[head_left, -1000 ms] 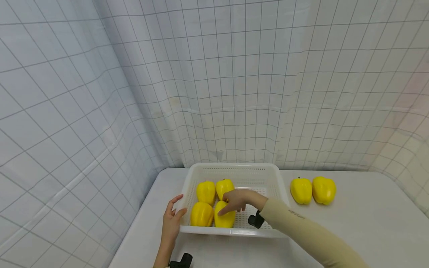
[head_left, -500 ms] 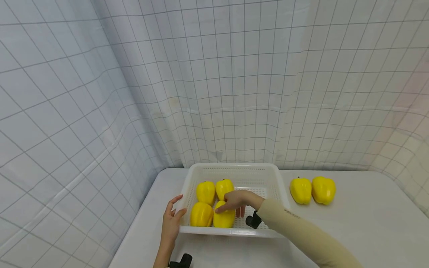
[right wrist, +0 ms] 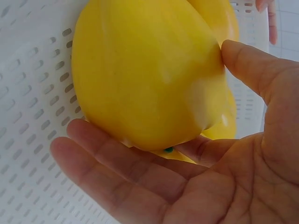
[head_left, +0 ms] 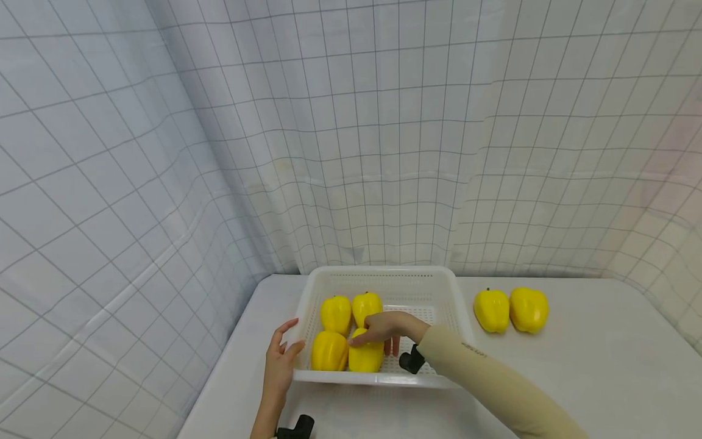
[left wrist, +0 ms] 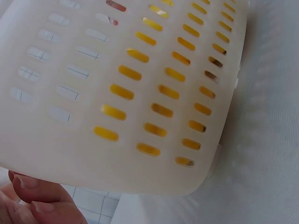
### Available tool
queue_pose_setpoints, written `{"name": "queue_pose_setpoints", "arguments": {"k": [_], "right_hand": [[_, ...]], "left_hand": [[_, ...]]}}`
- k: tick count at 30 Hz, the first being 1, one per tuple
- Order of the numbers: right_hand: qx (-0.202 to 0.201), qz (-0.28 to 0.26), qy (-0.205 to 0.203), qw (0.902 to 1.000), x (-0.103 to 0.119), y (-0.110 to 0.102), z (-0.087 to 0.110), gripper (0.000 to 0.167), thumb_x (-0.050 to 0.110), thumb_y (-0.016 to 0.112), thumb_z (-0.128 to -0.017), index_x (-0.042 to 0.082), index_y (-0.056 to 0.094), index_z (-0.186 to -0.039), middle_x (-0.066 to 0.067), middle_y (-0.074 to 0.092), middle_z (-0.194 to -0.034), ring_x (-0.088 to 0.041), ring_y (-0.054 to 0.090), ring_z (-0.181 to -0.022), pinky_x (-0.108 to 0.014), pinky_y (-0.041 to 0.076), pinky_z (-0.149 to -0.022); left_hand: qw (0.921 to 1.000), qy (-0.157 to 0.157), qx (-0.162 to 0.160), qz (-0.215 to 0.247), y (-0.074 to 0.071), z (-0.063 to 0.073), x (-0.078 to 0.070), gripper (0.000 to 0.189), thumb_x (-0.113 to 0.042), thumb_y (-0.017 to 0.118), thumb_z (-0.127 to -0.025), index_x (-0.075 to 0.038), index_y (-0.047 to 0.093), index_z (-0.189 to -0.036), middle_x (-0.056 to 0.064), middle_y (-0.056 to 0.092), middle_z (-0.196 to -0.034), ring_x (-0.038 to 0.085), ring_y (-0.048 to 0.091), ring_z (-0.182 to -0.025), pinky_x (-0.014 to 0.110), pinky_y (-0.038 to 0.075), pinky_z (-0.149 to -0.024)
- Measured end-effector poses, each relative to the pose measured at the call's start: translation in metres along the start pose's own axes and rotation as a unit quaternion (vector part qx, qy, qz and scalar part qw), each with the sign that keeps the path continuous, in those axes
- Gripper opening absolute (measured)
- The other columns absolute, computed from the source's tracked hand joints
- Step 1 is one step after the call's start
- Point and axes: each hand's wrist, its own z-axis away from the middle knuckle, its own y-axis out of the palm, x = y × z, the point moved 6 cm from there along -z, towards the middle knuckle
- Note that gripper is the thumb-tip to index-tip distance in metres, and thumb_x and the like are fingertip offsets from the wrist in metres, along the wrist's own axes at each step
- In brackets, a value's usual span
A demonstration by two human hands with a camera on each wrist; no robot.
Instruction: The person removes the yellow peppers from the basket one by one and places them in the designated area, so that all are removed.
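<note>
A white perforated plastic basket (head_left: 384, 269) holds several yellow bell peppers in its left half. My right hand (head_left: 387, 327) reaches into it and holds the front pepper (head_left: 366, 360) nearest the middle. In the right wrist view, the thumb presses one side of this pepper (right wrist: 145, 70), while the fingers lie along its lower end. Another pepper (head_left: 329, 352) sits to its left, with two more, a left one (head_left: 336, 314) and a right one (head_left: 367, 305), behind. My left hand (head_left: 280, 361) rests at the basket's left rim, thumb and fingers spread; its fingertips (left wrist: 28, 182) show beside the rim.
Two more yellow peppers, one with a visible stem (head_left: 492, 311) and one beside it (head_left: 529, 310), lie on the white table (head_left: 592, 341) right of the basket. A white gridded curtain (head_left: 384, 152) encloses the table at the back and sides.
My right hand has shifted slightly left along with the front pepper, which now sits closer to its left neighbour. My left hand has stayed at the rim.
</note>
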Motion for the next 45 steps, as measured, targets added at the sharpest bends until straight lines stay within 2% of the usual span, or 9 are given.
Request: {"name": "queue_pose_setpoints", "arguments": {"k": [11, 31, 40, 45], "right_hand": [[0.003, -0.010, -0.006, 0.9999, -0.004, 0.001, -0.004, 0.058, 0.047, 0.065, -0.085, 0.004, 0.051, -0.122, -0.007, 0.054, -0.094, -0.030, 0.063, -0.076, -0.046, 0.052, -0.069], [-0.017, -0.025, -0.033, 0.9990, -0.011, 0.000, -0.006, 0.044, 0.047, 0.068, -0.083, 0.009, 0.055, -0.103, -0.006, 0.055, -0.085, -0.028, 0.060, -0.073, -0.044, 0.052, -0.068], [-0.018, -0.039, -0.051, 0.9978, -0.011, -0.004, -0.001, 0.050, 0.045, 0.068, -0.082, 0.007, 0.055, -0.113, -0.005, 0.056, -0.088, -0.032, 0.062, -0.074, -0.045, 0.052, -0.069], [-0.026, -0.051, -0.059, 0.9966, -0.011, -0.009, 0.002, 0.050, 0.046, 0.069, -0.081, 0.009, 0.056, -0.112, -0.005, 0.057, -0.088, -0.031, 0.062, -0.073, -0.044, 0.052, -0.067]], "left_hand": [[1.0000, 0.002, 0.005, 0.005, 0.000, -0.001, 0.002, 0.045, -0.007, 0.053, -0.093, -0.012, 0.046, -0.138, 0.022, 0.054, -0.126, 0.027, 0.055, -0.103, 0.030, 0.046, -0.079], [0.9999, 0.002, 0.010, 0.014, 0.000, -0.001, 0.002, 0.045, -0.007, 0.052, -0.094, -0.011, 0.045, -0.138, 0.022, 0.055, -0.124, 0.028, 0.056, -0.104, 0.030, 0.047, -0.078], [0.9999, 0.007, 0.009, 0.010, 0.000, -0.001, 0.001, 0.045, -0.007, 0.052, -0.094, -0.010, 0.045, -0.138, 0.022, 0.055, -0.124, 0.029, 0.055, -0.104, 0.030, 0.047, -0.078], [0.9999, 0.003, 0.007, 0.010, -0.001, 0.000, 0.000, 0.045, -0.007, 0.052, -0.094, -0.011, 0.045, -0.138, 0.021, 0.056, -0.123, 0.028, 0.056, -0.103, 0.030, 0.047, -0.078]]}}
